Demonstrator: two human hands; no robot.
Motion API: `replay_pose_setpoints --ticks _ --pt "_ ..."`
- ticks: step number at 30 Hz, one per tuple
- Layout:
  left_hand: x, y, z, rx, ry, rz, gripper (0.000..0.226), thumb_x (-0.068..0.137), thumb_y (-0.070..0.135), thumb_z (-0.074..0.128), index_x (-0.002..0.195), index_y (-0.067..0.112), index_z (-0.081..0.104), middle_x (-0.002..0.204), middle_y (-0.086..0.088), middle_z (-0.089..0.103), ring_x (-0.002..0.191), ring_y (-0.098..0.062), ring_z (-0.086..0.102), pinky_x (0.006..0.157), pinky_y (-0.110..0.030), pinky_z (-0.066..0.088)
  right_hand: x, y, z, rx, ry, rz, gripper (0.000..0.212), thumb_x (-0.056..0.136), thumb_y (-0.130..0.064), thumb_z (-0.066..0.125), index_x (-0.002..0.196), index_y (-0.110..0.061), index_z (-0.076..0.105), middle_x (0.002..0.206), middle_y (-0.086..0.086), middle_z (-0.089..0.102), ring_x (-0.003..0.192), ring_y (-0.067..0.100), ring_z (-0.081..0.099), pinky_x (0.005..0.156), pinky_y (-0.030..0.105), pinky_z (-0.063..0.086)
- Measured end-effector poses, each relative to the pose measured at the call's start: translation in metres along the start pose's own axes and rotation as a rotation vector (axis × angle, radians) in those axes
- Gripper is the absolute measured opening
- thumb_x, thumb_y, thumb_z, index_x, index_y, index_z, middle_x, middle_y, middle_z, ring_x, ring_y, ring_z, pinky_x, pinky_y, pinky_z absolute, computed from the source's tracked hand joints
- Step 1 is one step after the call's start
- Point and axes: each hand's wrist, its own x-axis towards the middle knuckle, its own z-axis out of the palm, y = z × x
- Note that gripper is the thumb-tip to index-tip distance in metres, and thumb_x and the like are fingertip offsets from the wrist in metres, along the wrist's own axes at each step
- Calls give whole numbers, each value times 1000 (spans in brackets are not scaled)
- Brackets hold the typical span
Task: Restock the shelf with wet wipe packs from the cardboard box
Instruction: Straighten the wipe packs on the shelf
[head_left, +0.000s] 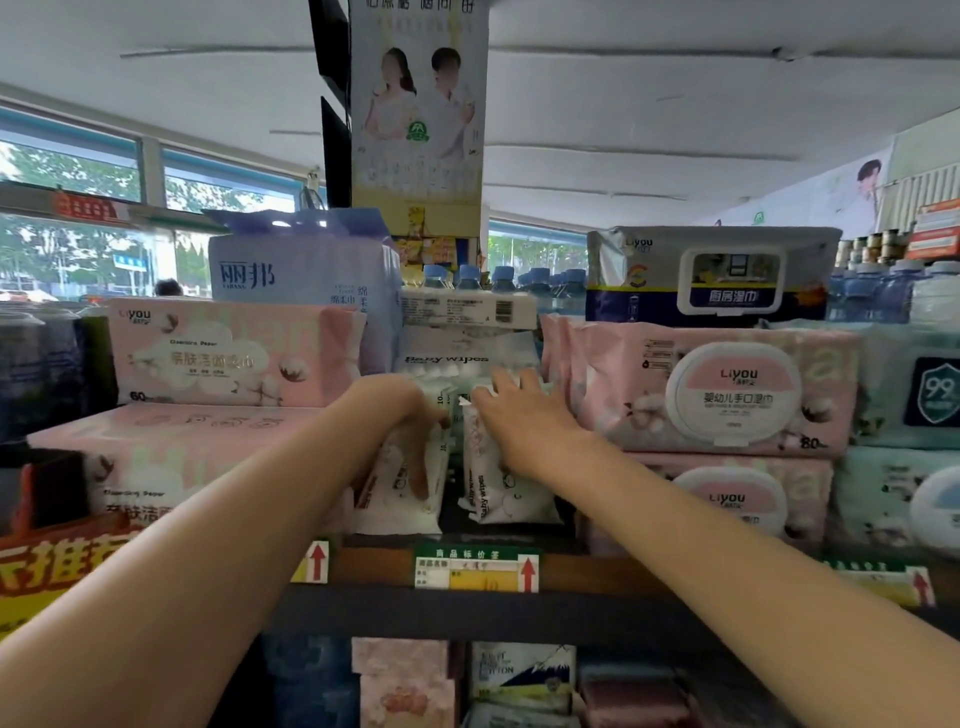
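The shelf (374, 571) front edge runs across the lower middle of the view and carries a price tag (477, 567) directly below the working slot. That slot is narrow. On its left stands a stack of pink packs (171, 457), on its right a second stack of pink lidded packs (711, 389). At the back, a white "Baby wipes" pack (457, 353) lies flat with a barcoded pack (467, 307) on top. Between the two upright rows of small wet wipe packs in the slot, a dark gap opens down to the shelf board. Open room is above the slot and toward the viewer.

The left hand (410, 415) curls over the top of the left small wipe pack (400, 483), fingers bent down behind it; the grip appears closed on the pack, though the fingertips are hidden. The right hand (519, 421) lies spread and flat, palm down, resting on the top of the right small wipe pack (498, 493), fingers extended toward the back of the slot. Both packs stand upright on the shelf board, near its front edge.
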Motion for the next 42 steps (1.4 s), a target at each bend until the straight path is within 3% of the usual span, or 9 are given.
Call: replay_pose_setpoints --ticks 5,13,17,22,25,28,32,37,42 --pt "12 0 0 96 -121 55 80 78 42 68 144 19 30 149 -4 35 134 -27 38 109 -38 35 -7 1 5 -123 124 -17 48 89 -6 48 135 -11 39 144 15 26 134 37 23 106 53 26" --pt "4 -14 0 -51 -110 116 88 74 33 75 144 24 23 148 -5 34 128 -26 46 106 -40 41 -10 2 11 -43 170 -170 58 84 4 48 137 -9 28 133 12 40 125 29 38 105 41 30" --pt "0 -18 -8 -50 34 125 67 76 25 73 133 15 39 137 -4 45 121 -24 48 98 -34 42 -6 0 9 49 83 -122 58 83 6 48 136 -10 29 132 12 40 125 30 37 104 42 30" --pt "18 -33 -4 -226 460 122 23 81 18 65 89 19 44 108 -5 59 88 -17 49 69 -26 38 14 5 -1 200 -34 -93 40 87 0 49 126 -9 44 126 11 50 118 29 47 97 39 38" --pt "28 -30 6 -84 510 92 13 86 20 59 92 19 48 115 -3 60 96 -18 54 82 -32 45 24 0 -3 358 -40 -91 35 89 -6 52 124 -7 47 126 13 51 117 29 50 97 38 43" --pt "30 -36 6 132 513 -22 36 85 23 61 119 18 50 129 -6 51 124 -26 45 101 -42 37 36 -13 -3 411 -13 -100 31 91 -9 52 120 -4 49 125 15 52 116 31 50 94 37 42" --pt "14 -45 -13 210 526 -68 27 87 11 57 114 9 58 123 -8 57 115 -26 53 92 -38 42 58 -35 9 326 13 -139 38 88 -10 52 125 -5 47 127 13 50 120 33 42 99 38 34" --pt "1 -55 -7 -111 321 60 55 79 9 68 130 13 48 130 -4 54 117 -22 53 99 -33 44 58 -31 14 339 100 -90 54 86 -25 60 134 -12 39 137 8 43 129 29 33 104 41 30" --pt "5 -49 5 -173 474 122 55 77 32 71 125 19 49 132 -3 51 122 -22 45 100 -36 38 39 -12 10 224 111 -84 70 79 -30 70 134 -8 33 138 15 34 128 30 31 105 37 32"
